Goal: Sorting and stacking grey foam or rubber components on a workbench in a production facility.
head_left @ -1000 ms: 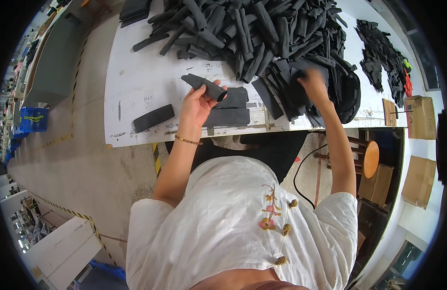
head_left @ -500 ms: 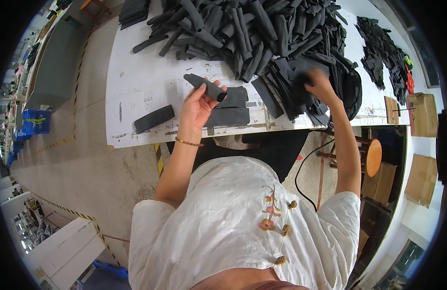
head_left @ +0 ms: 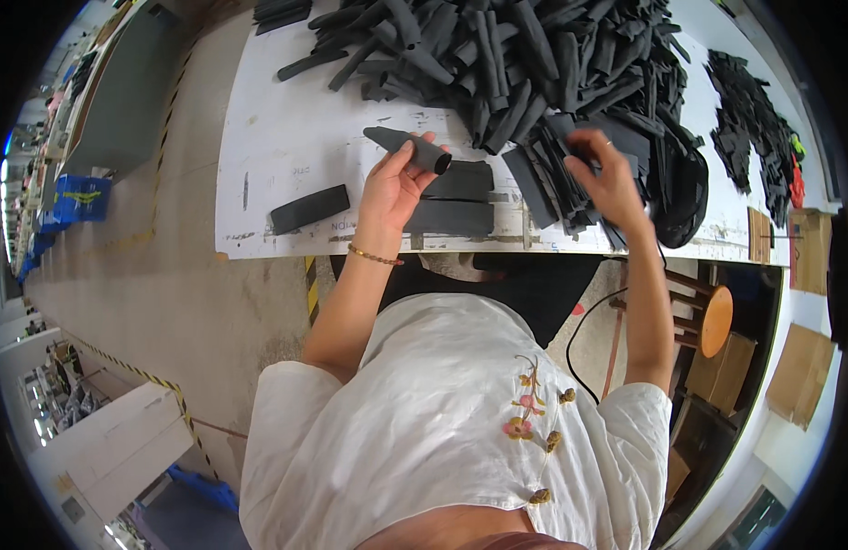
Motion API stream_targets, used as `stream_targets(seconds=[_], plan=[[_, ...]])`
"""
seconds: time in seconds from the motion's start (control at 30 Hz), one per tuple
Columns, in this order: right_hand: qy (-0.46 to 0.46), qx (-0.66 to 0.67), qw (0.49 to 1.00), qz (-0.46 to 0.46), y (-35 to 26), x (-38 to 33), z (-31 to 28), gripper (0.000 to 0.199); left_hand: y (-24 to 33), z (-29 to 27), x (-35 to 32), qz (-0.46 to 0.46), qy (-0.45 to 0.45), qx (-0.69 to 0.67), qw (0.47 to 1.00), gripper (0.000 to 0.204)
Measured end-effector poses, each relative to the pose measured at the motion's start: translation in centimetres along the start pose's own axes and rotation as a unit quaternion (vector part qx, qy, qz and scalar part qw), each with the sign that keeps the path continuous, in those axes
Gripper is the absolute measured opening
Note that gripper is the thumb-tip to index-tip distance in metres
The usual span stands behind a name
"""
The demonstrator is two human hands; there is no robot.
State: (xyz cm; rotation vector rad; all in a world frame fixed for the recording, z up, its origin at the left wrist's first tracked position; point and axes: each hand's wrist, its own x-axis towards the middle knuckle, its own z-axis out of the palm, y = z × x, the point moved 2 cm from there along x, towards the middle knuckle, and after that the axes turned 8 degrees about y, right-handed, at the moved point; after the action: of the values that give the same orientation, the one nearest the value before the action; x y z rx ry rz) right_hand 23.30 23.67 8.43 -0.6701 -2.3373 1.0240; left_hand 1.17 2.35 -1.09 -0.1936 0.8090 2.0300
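A heap of tubes [head_left: 497, 64] fills the desk [head_left: 286, 119] at twelve o'clock; your right hand [head_left: 614, 179], a bag [head_left: 685, 197] at its three, bends over strips [head_left: 532, 188], grip unclear. Over the desk your left hand's [head_left: 392, 186] fingers grasp a black tube [head_left: 428, 157], long axis ten to four, open end facing four.

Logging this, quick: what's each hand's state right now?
Left hand: closed, holding a rolled dark piece.
Right hand: curled over dark strips; grip can't be told.

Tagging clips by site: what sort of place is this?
Probably a factory or workshop floor: a big heap of black rolled pieces on a white worktable, plus black-and-yellow striped tape.
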Motion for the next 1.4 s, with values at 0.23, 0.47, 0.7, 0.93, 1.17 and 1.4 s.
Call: stream_targets(seconds=[0.23,0.47,0.7,0.93,1.17,1.4], plan=[[0.004,-0.016,0.988,-0.154,-5.3,-2.3,6.7,0.032,0.9,0.3,-0.3,0.029,0.021,-0.015,0.999,0.018],[0.029,-0.021,0.984,-0.172,-6.4,-2.5,9.4,0.035,1.3,1.0,-1.0,0.03,0.018,0.027,0.999,0.023],[0.134,-0.161,0.942,-0.261,-6.9,-1.9,9.6,0.03,0.8,0.7,-1.0,0.024,-0.009,0.037,0.999,0.03],[0.181,-0.169,0.93,-0.273,-7.9,-1.8,11.0,0.033,0.2,4.5,-4.3,0.146,-0.023,0.105,0.983,0.047],[0.134,-0.075,0.959,-0.24,-10.9,-2.6,13.0,0.049,1.2,5.2,-3.6,0.157,-0.111,0.073,0.979,0.026],[0.064,-0.038,0.974,-0.215,-8.0,-2.7,14.1,0.041,-1.3,5.0,-3.6,0.184,-0.101,0.063,0.976,0.026]])
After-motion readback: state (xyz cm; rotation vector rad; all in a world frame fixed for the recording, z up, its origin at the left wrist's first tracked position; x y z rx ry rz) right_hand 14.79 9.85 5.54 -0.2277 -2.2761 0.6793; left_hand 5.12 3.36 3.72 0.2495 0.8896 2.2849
